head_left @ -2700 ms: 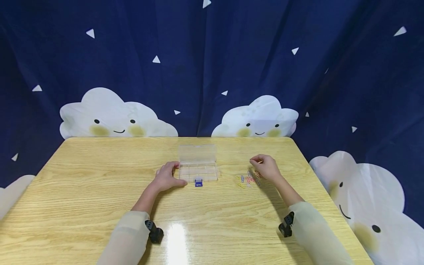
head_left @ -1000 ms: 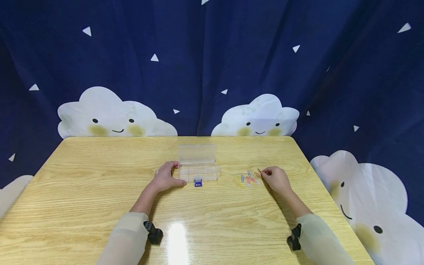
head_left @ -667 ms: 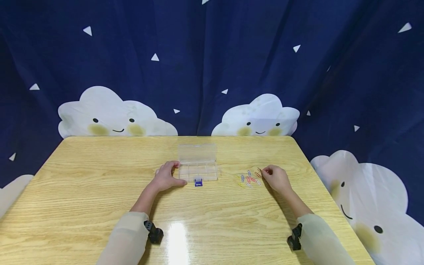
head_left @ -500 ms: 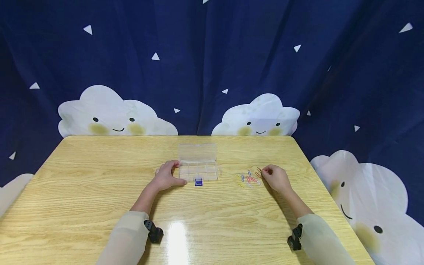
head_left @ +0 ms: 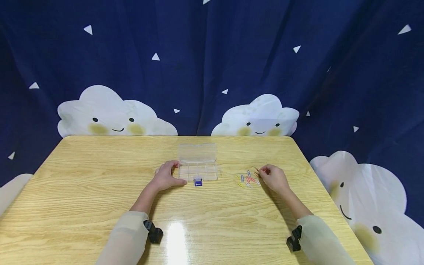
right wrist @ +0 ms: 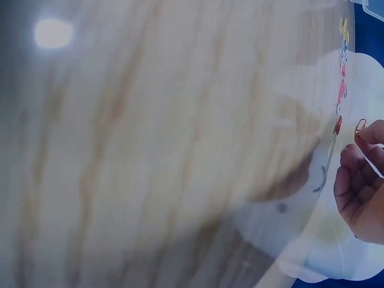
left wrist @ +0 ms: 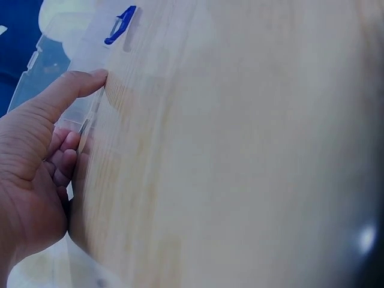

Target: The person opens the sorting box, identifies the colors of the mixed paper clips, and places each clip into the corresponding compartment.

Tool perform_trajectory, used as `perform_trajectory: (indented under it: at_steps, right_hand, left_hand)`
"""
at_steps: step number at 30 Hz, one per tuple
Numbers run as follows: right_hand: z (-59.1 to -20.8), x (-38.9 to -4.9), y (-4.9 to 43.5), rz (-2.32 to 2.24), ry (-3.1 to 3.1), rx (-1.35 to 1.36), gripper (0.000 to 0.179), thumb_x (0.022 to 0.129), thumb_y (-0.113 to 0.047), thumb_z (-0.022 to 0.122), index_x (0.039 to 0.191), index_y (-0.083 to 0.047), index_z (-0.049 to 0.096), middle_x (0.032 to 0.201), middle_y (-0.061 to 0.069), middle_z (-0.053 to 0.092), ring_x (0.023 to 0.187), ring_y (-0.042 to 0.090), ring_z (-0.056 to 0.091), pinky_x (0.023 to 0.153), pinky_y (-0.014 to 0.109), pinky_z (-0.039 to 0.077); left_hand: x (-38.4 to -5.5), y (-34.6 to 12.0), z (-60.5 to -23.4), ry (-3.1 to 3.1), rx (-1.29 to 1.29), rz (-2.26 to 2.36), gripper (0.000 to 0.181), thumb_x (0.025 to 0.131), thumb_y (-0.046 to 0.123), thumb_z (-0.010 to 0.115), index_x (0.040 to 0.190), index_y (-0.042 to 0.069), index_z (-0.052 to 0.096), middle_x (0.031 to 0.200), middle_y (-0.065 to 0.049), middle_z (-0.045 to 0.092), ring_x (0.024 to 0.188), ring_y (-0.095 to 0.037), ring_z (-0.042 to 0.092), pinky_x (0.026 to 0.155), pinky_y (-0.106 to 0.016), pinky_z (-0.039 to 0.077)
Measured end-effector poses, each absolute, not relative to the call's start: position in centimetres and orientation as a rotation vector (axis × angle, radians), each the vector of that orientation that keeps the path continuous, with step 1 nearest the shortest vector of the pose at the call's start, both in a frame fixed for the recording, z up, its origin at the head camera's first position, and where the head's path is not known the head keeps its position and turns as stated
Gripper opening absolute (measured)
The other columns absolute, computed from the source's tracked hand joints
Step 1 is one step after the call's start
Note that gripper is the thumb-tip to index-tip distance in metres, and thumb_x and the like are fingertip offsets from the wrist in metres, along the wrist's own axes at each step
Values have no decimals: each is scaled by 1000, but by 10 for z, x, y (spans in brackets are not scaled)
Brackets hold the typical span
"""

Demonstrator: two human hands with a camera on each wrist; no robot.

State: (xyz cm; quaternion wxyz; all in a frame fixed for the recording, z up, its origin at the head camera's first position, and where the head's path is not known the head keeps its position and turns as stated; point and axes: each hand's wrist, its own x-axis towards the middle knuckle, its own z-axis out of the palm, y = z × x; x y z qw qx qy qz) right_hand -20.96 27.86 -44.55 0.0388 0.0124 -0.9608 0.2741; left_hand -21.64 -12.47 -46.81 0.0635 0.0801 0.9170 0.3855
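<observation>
Head view: right hand [head_left: 274,179] pinches a slim orange-red wire paper clip [head_left: 256,169] between thumb and finger, long axis slanting far-left; scattered multicoloured paper clips [head_left: 248,179] sit between it and the open clear plastic box [head_left: 210,176], gripped by the left hand [head_left: 164,176].

Left wrist: thumb at front edge, fingers around the end.

Right wrist: clip's rounded loop shows, tilted.
</observation>
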Motion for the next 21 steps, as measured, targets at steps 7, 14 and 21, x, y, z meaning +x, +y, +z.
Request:
perform_trajectory:
  at_steps: [7,14,21]
  right_hand:
    - [-446,-208,274,858,-2942,74,20,90,-20,56,93,-4,67,76,7,63,64,15,51,58,28,40]
    - [-443,-208,268,879,-2942,95,20,91,-21,56,96,-5,68,81,8,65,63,14,51,57,28,40]
    - [-439,-208,261,888,-2936,151,19,91,-19,57,97,-5,67,77,7,63,54,13,45,49,26,37]
  left_hand:
    - [-215,-124,-468,2776,251,1155,77,67,37,81,127,5,47,110,-10,51,98,-25,44,84,-40,25]
    - [-215,-125,-469,2787,252,1150,75,67,37,81,126,6,47,108,-10,51,97,-24,44,82,-39,25]
    - [-217,-125,-470,2778,239,1162,79,67,38,82,130,6,46,113,-10,52,99,-25,45,83,-39,26]
